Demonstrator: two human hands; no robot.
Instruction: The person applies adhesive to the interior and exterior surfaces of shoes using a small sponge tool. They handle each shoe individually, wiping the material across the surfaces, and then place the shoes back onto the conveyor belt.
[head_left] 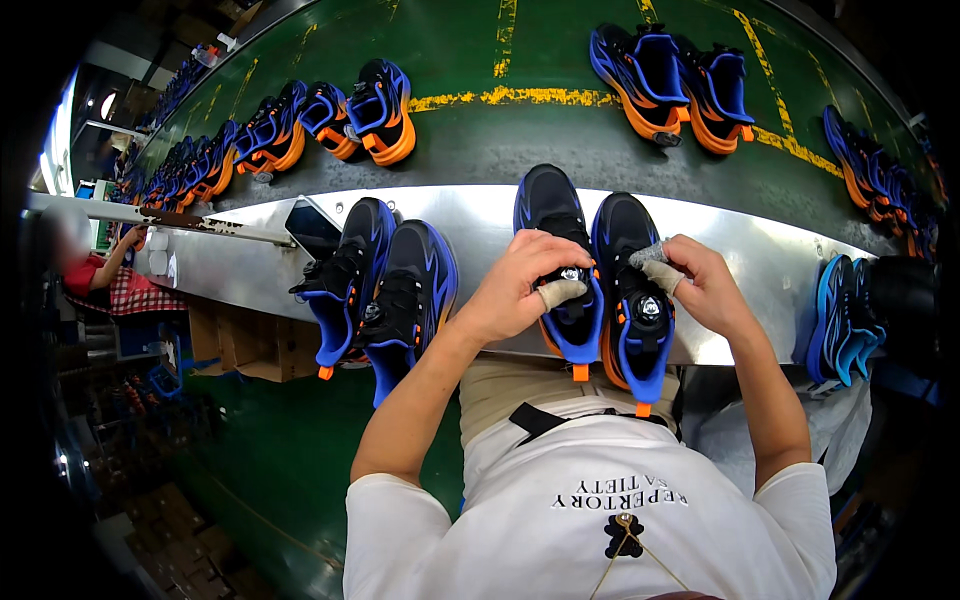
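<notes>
Two black-and-blue sneakers with orange soles stand side by side on the metal shelf (470,215), toes away from the person. The left hand (520,285) curls over the left sneaker (560,260), taped thumb against its tongue near the round dial. The right hand (700,285) pinches a small grey cloth (648,254) against the right sneaker (630,290). Left of this pair on the shelf sits a second pair (385,290). Beyond the shelf, the green conveyor belt (520,140) carries more pairs.
</notes>
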